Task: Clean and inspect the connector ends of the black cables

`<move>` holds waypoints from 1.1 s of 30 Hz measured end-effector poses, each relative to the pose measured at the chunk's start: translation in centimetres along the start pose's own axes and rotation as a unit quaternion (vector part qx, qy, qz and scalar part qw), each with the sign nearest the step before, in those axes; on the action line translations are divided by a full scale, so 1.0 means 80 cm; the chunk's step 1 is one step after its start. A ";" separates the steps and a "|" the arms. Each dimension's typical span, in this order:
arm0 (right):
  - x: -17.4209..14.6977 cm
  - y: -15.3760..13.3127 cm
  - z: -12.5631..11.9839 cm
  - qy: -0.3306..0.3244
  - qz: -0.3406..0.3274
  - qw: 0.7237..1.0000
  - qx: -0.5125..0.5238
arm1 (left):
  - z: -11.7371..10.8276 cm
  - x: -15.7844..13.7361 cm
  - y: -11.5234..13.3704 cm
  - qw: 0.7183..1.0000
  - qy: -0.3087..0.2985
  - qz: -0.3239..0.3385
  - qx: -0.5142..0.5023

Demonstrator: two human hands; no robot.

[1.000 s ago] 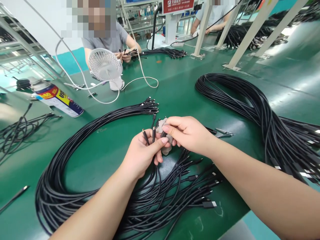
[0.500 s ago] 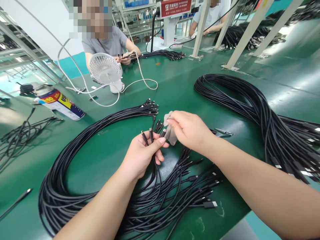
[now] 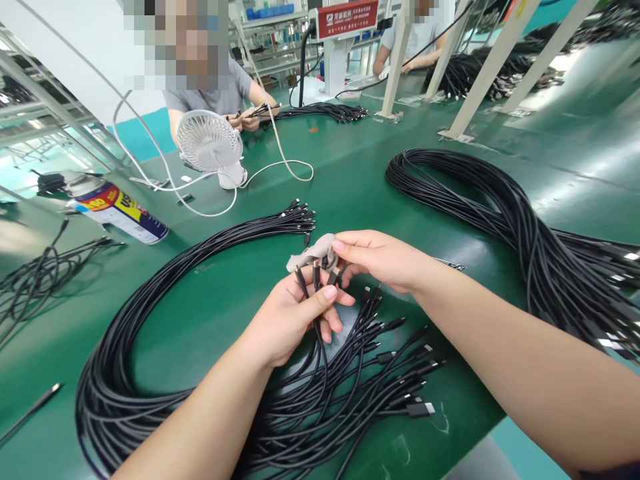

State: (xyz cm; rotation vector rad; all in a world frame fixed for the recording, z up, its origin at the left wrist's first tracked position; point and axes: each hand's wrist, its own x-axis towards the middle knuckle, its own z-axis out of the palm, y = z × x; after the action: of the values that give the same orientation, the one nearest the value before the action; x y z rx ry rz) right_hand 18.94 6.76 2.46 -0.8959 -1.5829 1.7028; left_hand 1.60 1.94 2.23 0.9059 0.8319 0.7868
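Observation:
Several black USB cables (image 3: 316,273) stand fanned between the fingers of my left hand (image 3: 295,310), their metal plug ends pointing up. My right hand (image 3: 383,257) pinches a grey cloth (image 3: 313,252) between thumb and fingers, just behind those plugs. The cloth hangs off to the left, over the fingertips of my left hand. Below both hands lie the loose connector ends of a black cable bundle (image 3: 350,387), which curves round to the left and back. The cables in my left hand run down into this bundle.
A spray can (image 3: 123,210) and a white fan (image 3: 213,143) stand at the left on the green table (image 3: 240,287). Another cable bundle (image 3: 465,180) lies right. Loose cables (image 3: 45,273) lie far left. Across the table a person (image 3: 200,87) handles cables.
My right hand has moved slightly down, and the cloth now stretches left behind the plugs instead of hanging bunched below my fingers. My left hand has shifted a little right and down, still holding the cables.

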 end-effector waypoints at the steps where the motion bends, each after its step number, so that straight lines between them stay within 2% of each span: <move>1: 0.000 -0.001 -0.001 -0.001 0.006 0.999 0.031 | 0.001 -0.001 0.001 1.000 -0.012 -0.003 -0.005; 4: -0.003 -0.003 -0.007 0.005 0.019 0.997 0.078 | 0.002 -0.004 0.004 0.999 -0.030 -0.002 -0.015; 9: -0.005 0.000 -0.013 -0.037 -0.007 0.998 0.051 | 0.001 -0.002 0.001 0.998 -0.005 0.047 -0.030; 16: -0.001 0.005 -0.009 0.006 -0.034 0.999 0.004 | 0.003 0.000 -0.003 0.999 0.009 0.041 0.009; 20: -0.001 0.005 -0.004 0.031 -0.019 0.999 -0.034 | 0.003 0.002 -0.004 0.997 0.055 0.034 0.029; 23: -0.001 0.003 0.000 0.040 -0.013 0.999 -0.007 | 0.002 0.004 -0.006 0.995 0.090 0.042 0.029; 29: 0.000 0.003 0.000 0.064 -0.028 0.997 -0.008 | -0.002 0.005 -0.007 0.996 0.069 0.037 0.044; 33: 0.000 0.005 0.000 0.060 -0.011 0.998 -0.004 | -0.003 0.004 -0.006 0.997 0.061 0.016 0.049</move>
State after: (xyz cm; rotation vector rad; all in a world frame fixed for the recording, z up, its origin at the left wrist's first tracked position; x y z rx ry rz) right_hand 18.90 6.76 2.05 -0.9620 -1.5168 1.5976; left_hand 1.69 2.12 1.64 0.9677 0.9718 0.8400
